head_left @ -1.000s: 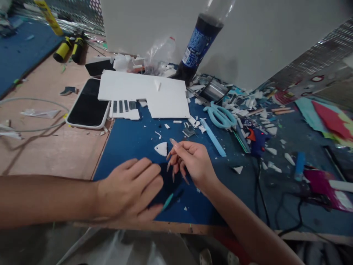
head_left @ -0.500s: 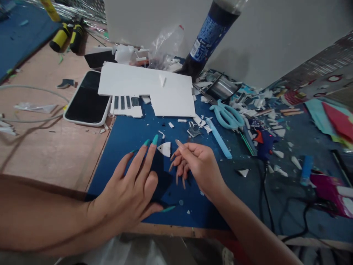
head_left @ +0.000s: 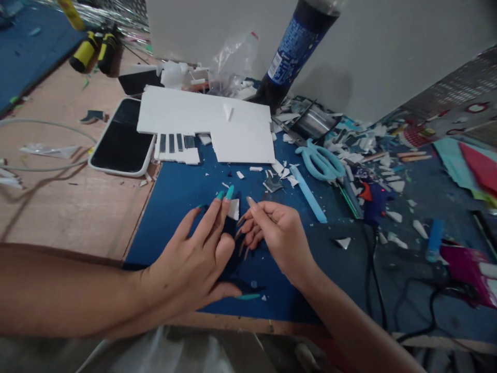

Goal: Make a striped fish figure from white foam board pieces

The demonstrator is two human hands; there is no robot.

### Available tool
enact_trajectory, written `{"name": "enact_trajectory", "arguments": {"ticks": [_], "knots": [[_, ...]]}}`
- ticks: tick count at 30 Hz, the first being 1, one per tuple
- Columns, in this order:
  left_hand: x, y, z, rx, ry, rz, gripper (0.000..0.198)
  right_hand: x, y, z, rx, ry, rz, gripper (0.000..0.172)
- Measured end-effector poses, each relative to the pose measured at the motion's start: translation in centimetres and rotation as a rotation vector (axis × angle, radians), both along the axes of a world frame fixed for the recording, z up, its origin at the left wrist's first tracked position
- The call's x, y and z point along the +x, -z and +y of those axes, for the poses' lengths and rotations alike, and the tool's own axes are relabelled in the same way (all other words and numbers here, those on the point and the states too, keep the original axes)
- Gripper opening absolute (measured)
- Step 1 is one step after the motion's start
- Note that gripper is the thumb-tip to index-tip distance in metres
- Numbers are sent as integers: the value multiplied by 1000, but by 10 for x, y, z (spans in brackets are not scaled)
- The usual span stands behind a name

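My left hand (head_left: 198, 254) is spread open, palm down, over the blue mat (head_left: 186, 178). Its long teal-nailed index and middle fingers lie over a small white foam board piece (head_left: 234, 209), covering its left part. Whether they press on it I cannot tell. Just right of that piece is my right hand (head_left: 274, 230), loosely curled with its thumb apart from the bent fingers. Nothing shows between them. Tiny scraps lie near the left thumb.
Behind the hands are a large white board (head_left: 240, 124), a phone (head_left: 122, 137) and a leaning dark bottle (head_left: 289, 52). Blue-handled scissors (head_left: 320, 160), a light blue stick (head_left: 308, 194), a glue gun (head_left: 375, 202) with its cord, and many scraps lie to the right.
My left hand has moved right, and its fingers now cover part of the small white piece that was in full view. My right hand has hardly moved.
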State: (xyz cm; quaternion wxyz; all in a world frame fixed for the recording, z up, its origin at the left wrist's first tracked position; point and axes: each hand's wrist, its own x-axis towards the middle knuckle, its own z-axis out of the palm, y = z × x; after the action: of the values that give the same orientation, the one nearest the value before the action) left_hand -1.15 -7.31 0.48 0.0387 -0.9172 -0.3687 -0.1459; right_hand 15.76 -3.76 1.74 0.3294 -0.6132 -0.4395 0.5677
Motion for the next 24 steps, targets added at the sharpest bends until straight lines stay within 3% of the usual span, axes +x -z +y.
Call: {"name": "enact_trajectory", "arguments": {"ticks": [11,24], "knots": [[2,4,3,-11,29,-2,65,0,-2,1,-1,1,-19,40],[5,5,2,10,-23,20,70,0,-3,-2,24,-13,-94,41]]}}
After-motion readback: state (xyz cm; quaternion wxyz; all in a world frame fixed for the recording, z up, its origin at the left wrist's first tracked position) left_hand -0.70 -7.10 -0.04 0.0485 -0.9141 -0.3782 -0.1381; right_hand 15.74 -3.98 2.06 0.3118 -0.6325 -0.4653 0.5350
